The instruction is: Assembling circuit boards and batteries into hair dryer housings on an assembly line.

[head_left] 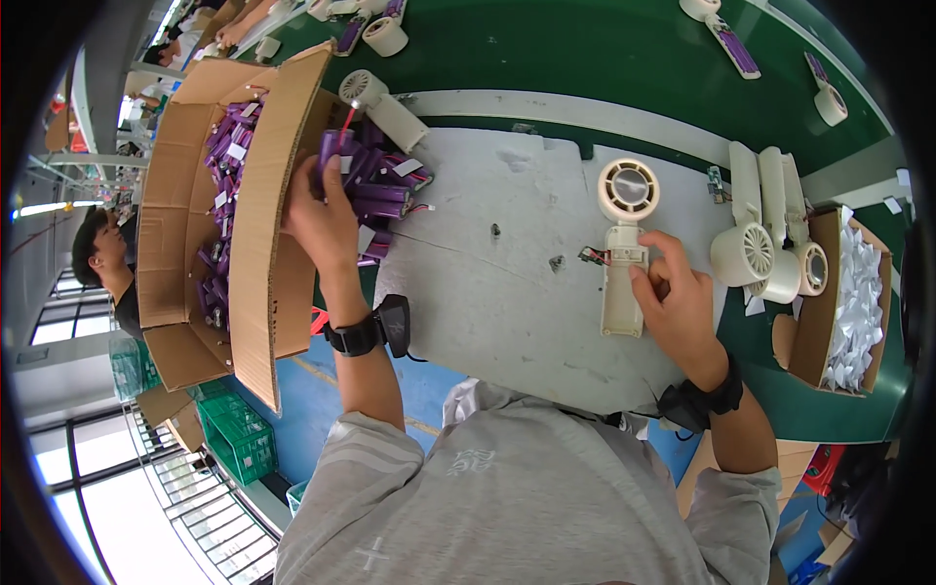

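On the grey board [468,273] lies a cream handheld fan casing [623,302] with its round grille head pointing away from me. Its handle is open, and a small circuit board [592,255] on thin wires sticks out at the left side. My right hand [678,297] has thumb and forefinger on the upper handle, the other fingers curled. Over at the left, my left hand [327,219] grips a purple battery [335,146] with a red wire, just above a heap of purple batteries [380,195] on the board's edge.
A tall cardboard box [258,234] of purple batteries stands at the left. Several fan casings [743,252] and a small carton [795,351] of silvery packets are at the right. Behind the board, a green surface [565,58] carries more fans. A person [102,255] is at far left.
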`<action>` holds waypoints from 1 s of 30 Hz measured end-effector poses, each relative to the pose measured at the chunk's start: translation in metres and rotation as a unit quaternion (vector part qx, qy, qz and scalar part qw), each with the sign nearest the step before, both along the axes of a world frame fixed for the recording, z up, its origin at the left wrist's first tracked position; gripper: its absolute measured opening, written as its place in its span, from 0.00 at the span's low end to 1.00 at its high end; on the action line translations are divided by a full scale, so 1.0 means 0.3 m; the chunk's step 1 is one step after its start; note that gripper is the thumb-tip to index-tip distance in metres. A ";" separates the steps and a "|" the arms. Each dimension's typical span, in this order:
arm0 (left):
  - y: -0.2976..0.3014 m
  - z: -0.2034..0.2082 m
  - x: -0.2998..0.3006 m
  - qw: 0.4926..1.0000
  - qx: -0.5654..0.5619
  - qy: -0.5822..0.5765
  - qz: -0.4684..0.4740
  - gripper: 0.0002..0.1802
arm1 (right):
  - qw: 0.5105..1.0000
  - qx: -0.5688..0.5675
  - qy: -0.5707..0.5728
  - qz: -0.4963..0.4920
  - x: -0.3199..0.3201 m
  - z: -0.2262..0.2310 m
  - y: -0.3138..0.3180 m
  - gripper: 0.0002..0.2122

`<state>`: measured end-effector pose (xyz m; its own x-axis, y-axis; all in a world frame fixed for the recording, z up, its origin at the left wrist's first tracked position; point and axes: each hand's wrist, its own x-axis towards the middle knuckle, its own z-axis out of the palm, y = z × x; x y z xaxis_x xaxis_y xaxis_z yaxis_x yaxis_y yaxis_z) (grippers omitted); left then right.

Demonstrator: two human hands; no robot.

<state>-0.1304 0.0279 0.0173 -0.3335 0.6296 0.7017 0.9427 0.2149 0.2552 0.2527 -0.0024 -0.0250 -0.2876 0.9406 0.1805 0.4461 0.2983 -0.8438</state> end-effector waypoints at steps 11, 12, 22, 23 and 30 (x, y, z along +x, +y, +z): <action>-0.050 0.031 0.265 0.956 0.097 -0.136 -0.240 0.14 | 0.999 -0.026 0.030 0.031 0.028 0.035 -0.005 0.18; -0.070 0.035 0.338 0.932 0.048 -0.221 -0.285 0.16 | 0.997 -0.023 0.060 0.042 0.047 0.039 -0.008 0.16; -0.108 0.046 0.720 0.776 -0.179 -0.206 -0.569 0.28 | 0.958 -0.006 0.280 -0.067 0.017 0.052 -0.013 0.17; -0.111 0.038 0.690 0.797 -0.187 -0.210 -0.535 0.28 | 0.956 -0.045 0.286 -0.052 0.029 0.052 -0.010 0.15; -0.017 -0.046 0.599 0.739 -0.322 -0.283 -0.519 0.27 | 0.974 -0.144 0.167 -0.042 0.012 0.069 0.023 0.07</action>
<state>0.0493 0.0228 0.0036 0.4389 0.8952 0.0772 0.4666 -0.3004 0.8319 0.2564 0.0045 -0.0043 -0.1776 0.9838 -0.0234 0.1442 0.0025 -0.9895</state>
